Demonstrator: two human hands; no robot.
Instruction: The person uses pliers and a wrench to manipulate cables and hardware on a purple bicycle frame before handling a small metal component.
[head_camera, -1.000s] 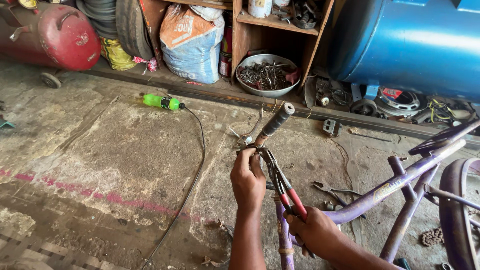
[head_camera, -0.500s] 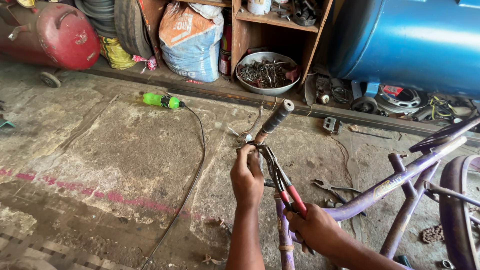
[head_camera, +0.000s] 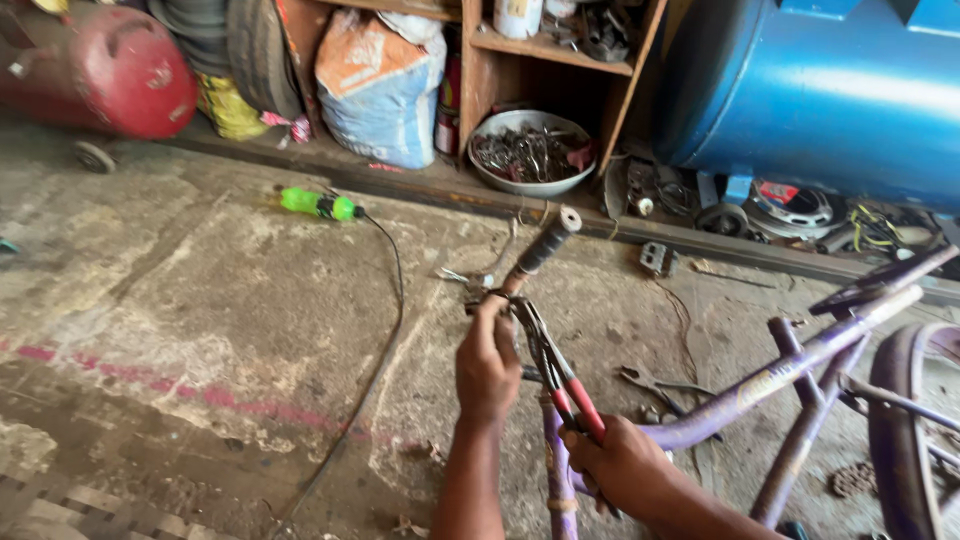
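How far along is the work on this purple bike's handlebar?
Done: the purple bike lies on the concrete floor, tools spread beside it. In hand: the left hand steadies the handlebar while the right hand squeezes red-handled pliers near the brake lever. Left: the lever is not yet off.

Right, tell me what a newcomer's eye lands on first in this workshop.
Low in the middle, the left hand grips a bicycle handlebar with a black rubber grip, while the right hand squeezes red-handled pliers against it. A purple bicycle frame runs off to the right, and a big blue metal tank fills the top right corner.
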